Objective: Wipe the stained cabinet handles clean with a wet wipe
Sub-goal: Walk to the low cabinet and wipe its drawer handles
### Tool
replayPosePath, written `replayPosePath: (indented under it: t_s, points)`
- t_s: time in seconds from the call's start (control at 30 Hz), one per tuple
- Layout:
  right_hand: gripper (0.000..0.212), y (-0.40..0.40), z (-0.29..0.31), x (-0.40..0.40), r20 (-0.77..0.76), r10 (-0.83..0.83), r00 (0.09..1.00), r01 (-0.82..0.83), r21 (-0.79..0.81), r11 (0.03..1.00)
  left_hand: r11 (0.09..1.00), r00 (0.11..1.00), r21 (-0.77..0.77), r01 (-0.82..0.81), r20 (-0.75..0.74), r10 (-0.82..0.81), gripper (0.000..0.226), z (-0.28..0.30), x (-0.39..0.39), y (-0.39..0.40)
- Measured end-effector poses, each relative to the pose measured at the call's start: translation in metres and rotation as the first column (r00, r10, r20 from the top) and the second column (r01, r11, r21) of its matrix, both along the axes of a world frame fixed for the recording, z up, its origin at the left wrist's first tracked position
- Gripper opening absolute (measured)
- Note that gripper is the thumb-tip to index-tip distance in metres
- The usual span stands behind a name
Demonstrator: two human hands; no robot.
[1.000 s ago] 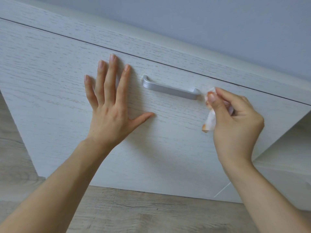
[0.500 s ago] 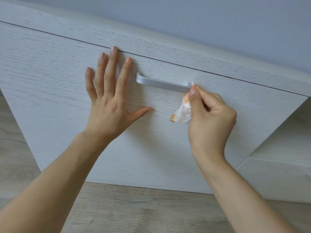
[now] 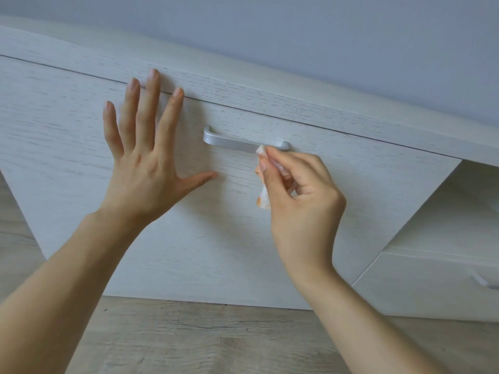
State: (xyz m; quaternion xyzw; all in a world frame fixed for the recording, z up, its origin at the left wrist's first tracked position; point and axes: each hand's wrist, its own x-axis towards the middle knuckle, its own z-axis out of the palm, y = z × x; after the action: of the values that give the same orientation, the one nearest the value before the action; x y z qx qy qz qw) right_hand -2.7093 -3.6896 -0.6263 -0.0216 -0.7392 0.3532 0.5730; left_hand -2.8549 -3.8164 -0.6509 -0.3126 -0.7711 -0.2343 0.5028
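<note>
A silver bar handle (image 3: 229,140) sits on the white wood-grain cabinet front (image 3: 81,136). My right hand (image 3: 299,203) pinches a white wet wipe (image 3: 263,197) with orange stains and presses its tip against the right part of the handle. The wipe's loose end hangs down beside my thumb. My left hand (image 3: 143,160) lies flat on the cabinet front to the left of the handle, fingers spread, holding nothing. The bare part of the handle looks clean.
The cabinet top (image 3: 297,101) runs along above the front, with a grey wall behind. At the right is an open niche (image 3: 453,211) and below it a lower drawer with another silver handle (image 3: 484,282). Wood-look floor (image 3: 189,333) lies below.
My right hand has brought the wipe from the handle's right end onto the bar, shifting slightly left. The left hand stays flat on the front. The camera view has shifted.
</note>
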Motion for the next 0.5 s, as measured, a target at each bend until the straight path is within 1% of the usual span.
replayPosePath:
  t_s: [0.1, 0.2, 0.23, 0.3, 0.33, 0.4, 0.43, 0.5]
  points:
    - [0.013, 0.009, 0.017, 0.001, 0.017, -0.036, 0.999, 0.036, 0.01, 0.999, 0.998, 0.999, -0.065, 0.019, -0.025, -0.021, 0.096, 0.016, 0.007, -0.009]
    - [0.015, 0.023, 0.042, 0.002, 0.011, -0.105, 0.994, 0.105, -0.004, 0.994, 0.994, 0.993, -0.054, 0.092, -0.067, -0.096, 0.087, 0.04, 0.012, -0.013]
    - [0.019, 0.029, 0.053, 0.002, 0.015, -0.115, 0.993, 0.115, 0.017, 0.993, 0.992, 0.989, -0.052, 0.114, -0.085, -0.118, 0.084, 0.049, 0.014, -0.015]
    - [0.026, 0.04, 0.076, 0.001, 0.038, -0.146, 0.989, 0.141, 0.108, 0.984, 0.988, 0.983, -0.083, 0.133, -0.113, -0.142, 0.079, 0.068, 0.017, -0.017]
    - [0.03, 0.045, 0.09, 0.0, 0.052, -0.172, 0.984, 0.163, 0.15, 0.975, 0.986, 0.984, -0.104, 0.13, -0.105, -0.141, 0.077, 0.079, 0.017, -0.017]
    - [0.032, 0.057, 0.119, -0.004, 0.09, -0.212, 0.973, 0.194, 0.178, 0.965, 0.984, 0.993, -0.137, 0.118, -0.001, -0.119, 0.074, 0.107, 0.019, -0.012]
    - [0.03, 0.064, 0.136, -0.007, 0.115, -0.219, 0.969, 0.196, 0.181, 0.964, 0.98, 0.992, -0.165, 0.108, 0.077, -0.096, 0.074, 0.124, 0.02, -0.007]
    - [0.02, 0.077, 0.173, -0.013, 0.189, -0.207, 0.96, 0.169, 0.2, 0.965, 0.96, 0.98, -0.268, 0.075, 0.199, -0.021, 0.074, 0.165, 0.022, 0.005]
